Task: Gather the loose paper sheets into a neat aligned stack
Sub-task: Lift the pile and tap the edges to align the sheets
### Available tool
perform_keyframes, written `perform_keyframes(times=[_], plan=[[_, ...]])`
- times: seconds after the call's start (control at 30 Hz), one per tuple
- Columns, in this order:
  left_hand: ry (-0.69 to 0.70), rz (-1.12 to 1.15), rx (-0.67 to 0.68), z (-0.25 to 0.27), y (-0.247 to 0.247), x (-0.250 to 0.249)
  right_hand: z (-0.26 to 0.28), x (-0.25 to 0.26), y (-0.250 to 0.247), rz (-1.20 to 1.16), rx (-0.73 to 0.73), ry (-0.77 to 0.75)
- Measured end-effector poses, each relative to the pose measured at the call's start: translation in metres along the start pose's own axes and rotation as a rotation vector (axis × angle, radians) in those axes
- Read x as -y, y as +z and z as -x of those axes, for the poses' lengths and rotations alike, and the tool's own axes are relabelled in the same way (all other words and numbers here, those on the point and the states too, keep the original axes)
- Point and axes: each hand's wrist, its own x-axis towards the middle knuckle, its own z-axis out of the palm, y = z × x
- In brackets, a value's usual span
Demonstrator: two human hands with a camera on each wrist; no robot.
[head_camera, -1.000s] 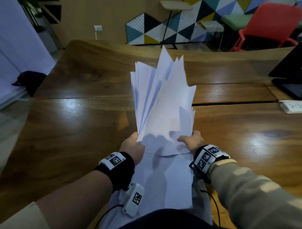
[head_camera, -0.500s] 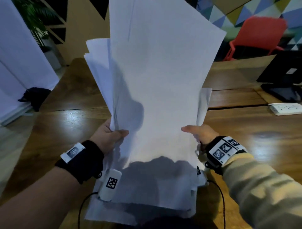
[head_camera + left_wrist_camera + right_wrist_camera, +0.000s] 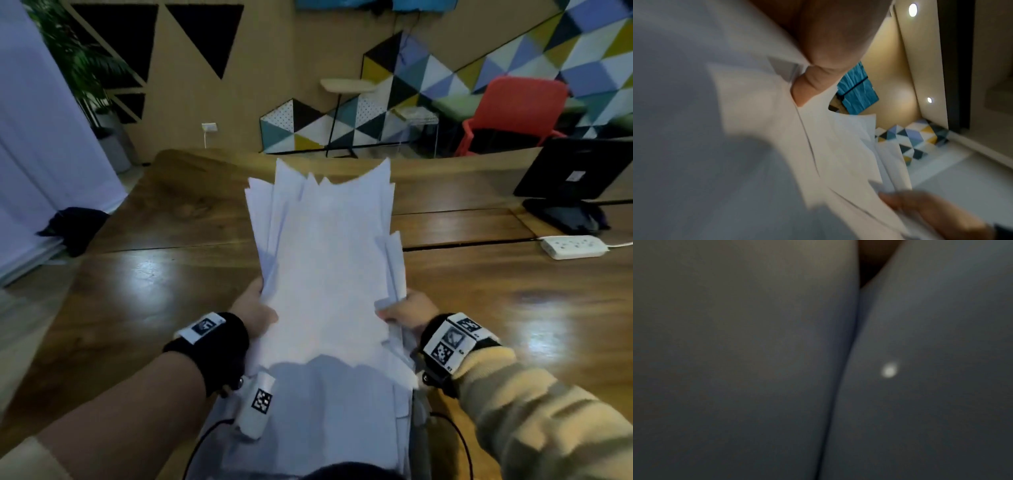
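A bundle of white paper sheets (image 3: 329, 260) is held up off the wooden table (image 3: 144, 287), its top edges ragged and fanned at different heights. My left hand (image 3: 255, 313) grips the bundle's left edge low down, thumb on the near face. My right hand (image 3: 406, 310) grips the right edge at the same height. In the left wrist view the thumb (image 3: 812, 87) presses on the sheets (image 3: 838, 146), and the right hand (image 3: 925, 209) shows at the bottom. More sheets (image 3: 342, 421) lie below near my body. The right wrist view is filled by dim paper (image 3: 756, 369).
A black monitor (image 3: 579, 174) and a white power strip (image 3: 573, 246) stand on the table at the right. A dark bundle (image 3: 73, 228) lies at the left edge. A red chair (image 3: 520, 109) stands behind the table.
The bundle was lifted close to my face half a second ago and has dropped back lower and farther out. Both hands keep their grip on its side edges.
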Motion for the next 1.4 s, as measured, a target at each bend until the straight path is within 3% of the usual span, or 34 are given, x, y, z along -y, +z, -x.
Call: perform_keyframes(times=[0.1,0.27,0.33,0.43,0.53,0.63,0.77,1.1,1.27,1.4], plan=[[0.007,-0.109,-0.054,0.005,0.015,0.006,0.003,-0.004,0.002,0.064,-0.062,-0.077],[0.176,-0.087,-0.243,0.014,0.012,-0.026,0.019,0.026,-0.010,-0.027,-0.226,-0.399],[0.293,0.028,-0.296,0.022,0.007,-0.045,0.030,0.042,-0.014,-0.087,-0.306,-0.558],[0.471,0.011,-0.366,0.040,-0.003,-0.071,0.044,0.058,-0.018,-0.176,-0.357,-0.718],[0.528,0.093,-0.353,0.051,-0.007,-0.084,0.048,0.058,-0.020,-0.263,-0.271,-0.728],[0.428,0.146,-0.363,0.053,-0.003,-0.082,0.046,0.049,-0.021,-0.318,-0.193,-0.692],[0.417,0.236,-0.355,0.048,-0.001,-0.079,0.042,0.050,-0.023,-0.363,-0.164,-0.673],[0.458,0.380,-0.279,0.041,-0.022,-0.083,0.036,0.073,-0.046,-0.495,-0.016,-0.857],[0.408,0.499,-0.264,0.028,-0.036,-0.076,0.023,0.079,-0.054,-0.541,0.086,-0.828],[0.352,0.487,-0.212,0.015,-0.035,-0.071,0.016,0.084,-0.053,-0.415,0.078,-0.718]])
